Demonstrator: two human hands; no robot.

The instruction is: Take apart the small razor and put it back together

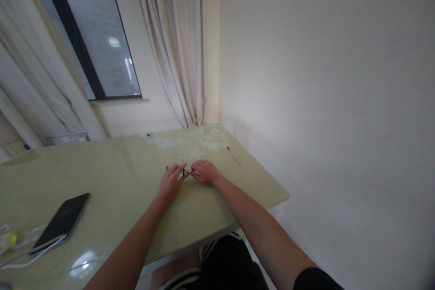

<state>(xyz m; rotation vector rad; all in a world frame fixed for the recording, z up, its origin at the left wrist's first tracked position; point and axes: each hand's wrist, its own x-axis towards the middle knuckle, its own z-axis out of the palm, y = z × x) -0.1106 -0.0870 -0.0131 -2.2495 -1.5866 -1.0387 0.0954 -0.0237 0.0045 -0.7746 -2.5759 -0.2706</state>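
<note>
Fingers (180,169) of the left hand (170,184) and right hand (205,172) pinch opposite ends of a shiny piece (187,171) over the worktop (125,176), apparently a two-handed handling step, the next move likely calling for steady, aligned grips.

A room that seems to be in a home: long cream curtains (185,31) are hanging on both sides of a dark-framed window (98,22), and a plain pale wall (322,99) is rising on the right. A yellowish-green tabletop (125,181) is standing in the corner, a white leafy pattern (217,133) decorating its far end. A dark tablet (63,217) is lying on the left.
</note>
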